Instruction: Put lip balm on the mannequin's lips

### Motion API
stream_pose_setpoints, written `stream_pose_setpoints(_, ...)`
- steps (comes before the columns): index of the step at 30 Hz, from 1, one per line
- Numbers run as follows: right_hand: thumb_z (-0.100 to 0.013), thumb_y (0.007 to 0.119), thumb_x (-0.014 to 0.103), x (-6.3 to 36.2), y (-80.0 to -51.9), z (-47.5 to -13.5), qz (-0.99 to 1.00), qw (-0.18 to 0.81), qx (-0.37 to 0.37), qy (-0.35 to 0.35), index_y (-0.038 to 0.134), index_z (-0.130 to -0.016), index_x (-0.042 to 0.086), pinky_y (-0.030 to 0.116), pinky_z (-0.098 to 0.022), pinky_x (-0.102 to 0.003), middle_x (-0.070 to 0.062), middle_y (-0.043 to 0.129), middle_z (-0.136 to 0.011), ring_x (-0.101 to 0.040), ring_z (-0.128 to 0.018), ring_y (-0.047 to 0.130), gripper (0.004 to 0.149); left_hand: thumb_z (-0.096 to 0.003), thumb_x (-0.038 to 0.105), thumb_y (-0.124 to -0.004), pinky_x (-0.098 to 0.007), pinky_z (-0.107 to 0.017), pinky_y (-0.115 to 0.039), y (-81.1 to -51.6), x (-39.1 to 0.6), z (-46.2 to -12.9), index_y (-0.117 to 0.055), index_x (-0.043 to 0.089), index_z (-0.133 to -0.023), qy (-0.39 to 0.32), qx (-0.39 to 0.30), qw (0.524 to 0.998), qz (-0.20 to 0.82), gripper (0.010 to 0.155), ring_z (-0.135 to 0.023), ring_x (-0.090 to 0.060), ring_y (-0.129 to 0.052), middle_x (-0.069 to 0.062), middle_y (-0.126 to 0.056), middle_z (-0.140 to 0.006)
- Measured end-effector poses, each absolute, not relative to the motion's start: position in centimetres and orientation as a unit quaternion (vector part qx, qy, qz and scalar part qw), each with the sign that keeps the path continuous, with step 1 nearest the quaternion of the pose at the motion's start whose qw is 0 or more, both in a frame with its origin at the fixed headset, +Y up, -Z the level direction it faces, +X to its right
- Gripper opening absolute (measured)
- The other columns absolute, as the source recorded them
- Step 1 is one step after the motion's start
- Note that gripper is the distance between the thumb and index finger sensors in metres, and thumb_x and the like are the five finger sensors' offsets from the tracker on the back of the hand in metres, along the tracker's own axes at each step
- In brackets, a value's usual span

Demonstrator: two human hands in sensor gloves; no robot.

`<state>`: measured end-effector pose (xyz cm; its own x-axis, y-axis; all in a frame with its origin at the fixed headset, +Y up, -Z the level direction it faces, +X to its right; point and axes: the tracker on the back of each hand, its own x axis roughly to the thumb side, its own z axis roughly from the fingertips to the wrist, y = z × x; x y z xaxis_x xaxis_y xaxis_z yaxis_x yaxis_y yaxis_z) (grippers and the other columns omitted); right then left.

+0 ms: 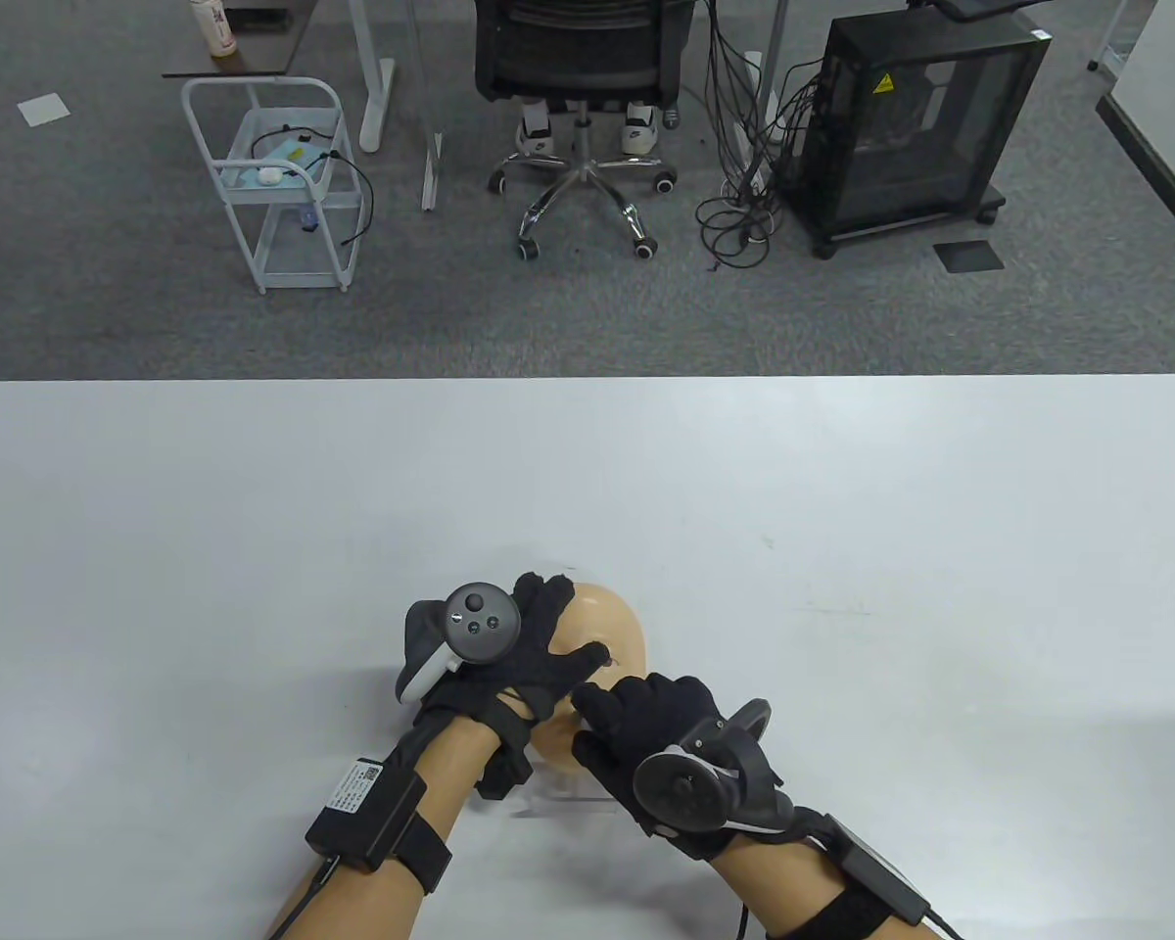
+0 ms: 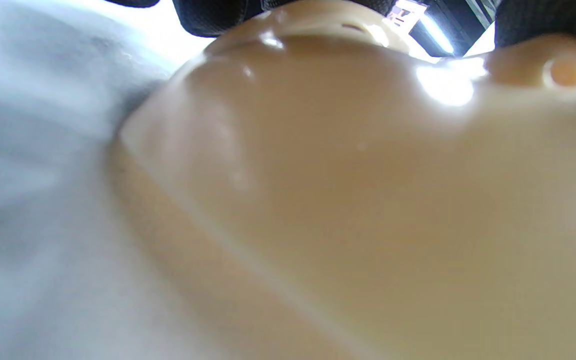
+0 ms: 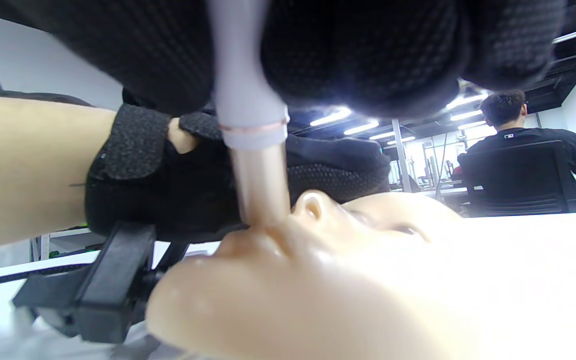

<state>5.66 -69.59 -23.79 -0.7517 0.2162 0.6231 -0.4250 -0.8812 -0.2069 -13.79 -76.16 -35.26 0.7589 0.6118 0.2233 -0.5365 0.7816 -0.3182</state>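
A tan mannequin head (image 1: 602, 627) lies face up on the white table (image 1: 842, 509) near the front edge. My left hand (image 1: 534, 646) rests on the head and holds it steady. My right hand (image 1: 636, 715) pinches a lip balm stick (image 3: 250, 100) with a pale tube. In the right wrist view the stick's tip (image 3: 263, 200) touches the mannequin's lips (image 3: 253, 240), just below the nose (image 3: 313, 205). The left wrist view is filled by the head's skin (image 2: 343, 200), blurred and very close. In the table view the balm is hidden under my right hand.
Beyond the table's far edge stand an office chair (image 1: 578, 59), a white wire cart (image 1: 274, 176) and a black cabinet (image 1: 911, 127) with cables. A seated person (image 3: 518, 145) shows in the right wrist view's background.
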Motion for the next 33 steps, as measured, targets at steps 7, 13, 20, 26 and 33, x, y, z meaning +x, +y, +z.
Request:
stream_pose_setpoints(7,-0.047,0.093,0.048,6.1,-69.5,-23.9,0.925,0.173,0.296,-0.163,0.080,-0.090,0.019,0.084,-0.044,-0.050,-0.008,0.098,-0.064,-0.026,-0.041,0.100,0.054,-0.0548,0.077,-0.079,-0.074,-0.067,-0.050,-76.2,-13.8,-35.3,-0.039,0.024,-0.115,-0.159,-0.118,0.930,0.308,0.089,-0.104,-0.061,-0.052,-0.020,-0.034,-0.120)
stream_pose_setpoints(13,-0.047,0.093,0.048,6.5,-69.5,-24.0,0.929,0.171,0.290,-0.154,0.080,-0.090,0.019,0.084,-0.044,-0.050,-0.008,0.098,-0.064,-0.026,-0.041,0.100,0.054,-0.0548,0.076,-0.079,-0.074,-0.067,-0.050,-76.2,-13.7,-35.3,-0.039,0.024,-0.115,-0.159,-0.118,0.931,0.308,0.089,-0.104,-0.061,-0.052,-0.020,-0.034,-0.120)
stream_pose_setpoints(20,-0.047,0.093,0.048,6.7,-69.6,-24.1,0.932,0.168,0.286,-0.142,0.080,-0.090,0.018,0.084,-0.044,-0.050,-0.008,0.098,-0.063,-0.026,-0.041,0.100,0.054,-0.0548,0.077,-0.079,-0.074,-0.067,-0.050,-76.2,-13.7,-35.3,-0.039,0.024,-0.115,-0.160,-0.118,0.931,0.307,0.089,-0.104,-0.061,-0.052,-0.020,-0.035,-0.120)
stream_pose_setpoints(26,-0.047,0.093,0.048,6.8,-69.5,-24.1,0.934,0.161,0.287,-0.140,0.080,-0.090,0.018,0.084,-0.044,-0.050,-0.008,0.098,-0.064,-0.026,-0.040,0.100,0.054,-0.0549,0.077,-0.078,-0.074,-0.067,-0.050,-76.2,-13.7,-35.2,-0.039,0.024,-0.115,-0.160,-0.118,0.931,0.306,0.089,-0.104,-0.061,-0.052,-0.020,-0.035,-0.120)
stream_pose_setpoints(33,-0.047,0.093,0.048,7.0,-69.3,-24.2,0.933,0.175,0.280,-0.142,0.080,-0.090,0.019,0.084,-0.044,-0.050,-0.008,0.098,-0.064,-0.026,-0.041,0.100,0.054,-0.0550,0.076,-0.079,-0.073,-0.067,-0.050,-76.2,-13.7,-35.3,-0.039,0.024,-0.115,-0.160,-0.117,0.931,0.306,0.089,-0.104,-0.060,-0.052,-0.020,-0.035,-0.120)
